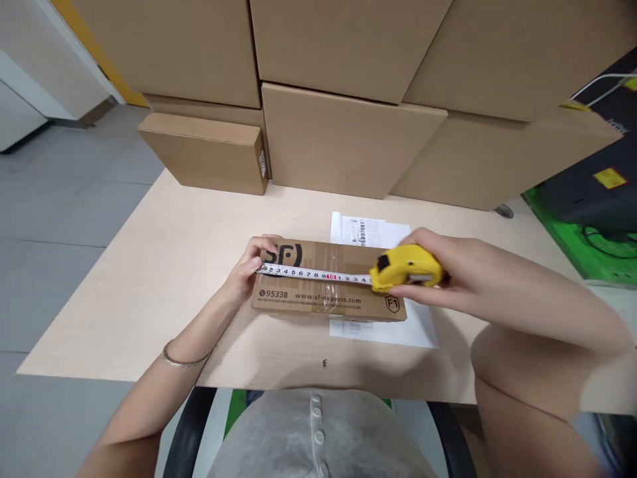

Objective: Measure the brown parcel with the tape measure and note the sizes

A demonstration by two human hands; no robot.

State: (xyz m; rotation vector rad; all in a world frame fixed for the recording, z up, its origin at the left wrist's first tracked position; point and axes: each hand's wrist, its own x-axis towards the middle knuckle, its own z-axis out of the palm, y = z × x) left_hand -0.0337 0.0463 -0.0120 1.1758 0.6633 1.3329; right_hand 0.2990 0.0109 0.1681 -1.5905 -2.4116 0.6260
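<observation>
One yellow tape measure [411, 265] sits in the right hand [450, 255].

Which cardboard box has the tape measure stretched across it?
The SF-printed box, frontmost, under the yellow tape measure; the other boxes stand behind it and show no SF lettering.

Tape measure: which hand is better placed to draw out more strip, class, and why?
Probably the right hand: it grips the yellow tape measure, while the left hand touches the end of the strip at the left edge of the box.

Box [318, 288] half-hides paper [398, 335] — print [362, 231] seemingly blurred.
</observation>
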